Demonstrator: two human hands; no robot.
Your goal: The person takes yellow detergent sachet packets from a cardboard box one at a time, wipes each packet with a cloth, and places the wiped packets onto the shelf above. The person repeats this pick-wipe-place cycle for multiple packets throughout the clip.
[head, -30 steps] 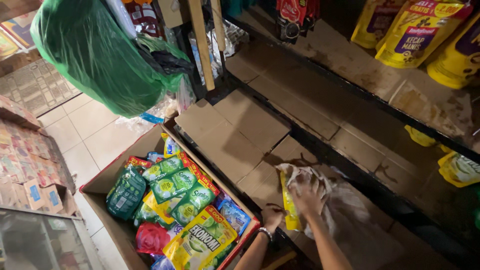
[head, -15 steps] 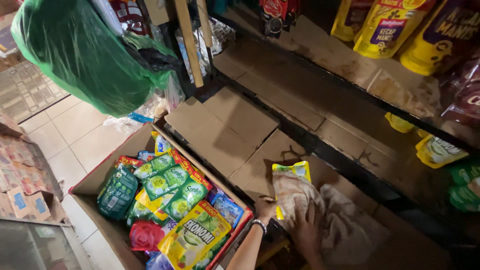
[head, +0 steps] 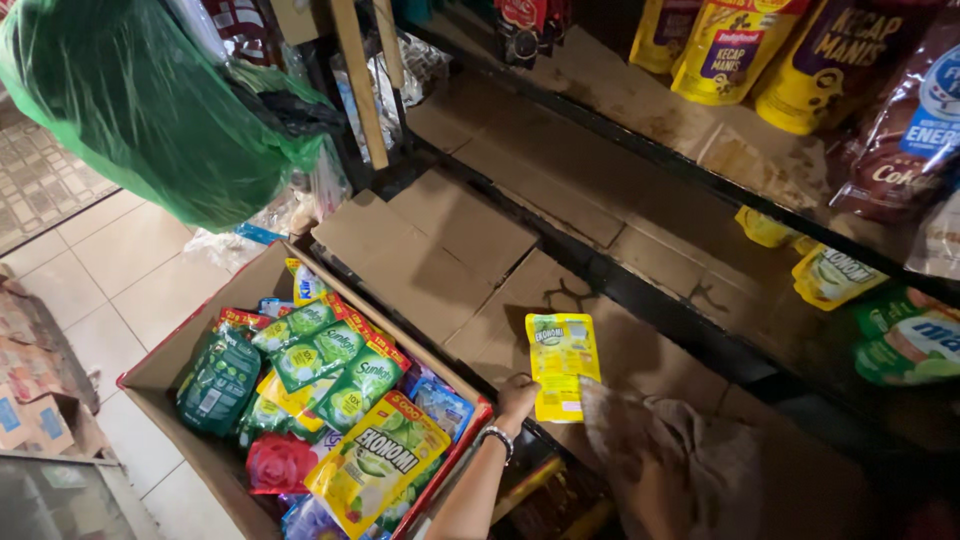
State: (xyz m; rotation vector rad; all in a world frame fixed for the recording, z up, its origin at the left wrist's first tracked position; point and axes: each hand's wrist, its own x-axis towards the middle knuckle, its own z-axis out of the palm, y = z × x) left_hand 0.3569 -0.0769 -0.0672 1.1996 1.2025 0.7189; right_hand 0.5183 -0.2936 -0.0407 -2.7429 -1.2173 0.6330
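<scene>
A green plastic bag [head: 150, 100] bulges at ten o'clock above a cardboard box [head: 180, 345] packed with green and yellow refill pouches [head: 330, 370] at eight o'clock. Flattened cardboard lines the lower shelf [head: 450, 250] at centre. A brown cloth [head: 650, 450] lies at five o'clock, covering the right hand, its grip impossible to tell. The left hand [head: 515, 395], bracelet at the wrist, pinches a yellow sachet [head: 562, 365] on the shelf, just beside the cloth.

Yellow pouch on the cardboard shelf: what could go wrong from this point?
The yellow pouch is gripped only at its lower edge by the left hand, so it may slip or flop over. The right hand under the grey cloth cannot be seen, so the cloth might snag the pouch.
</scene>
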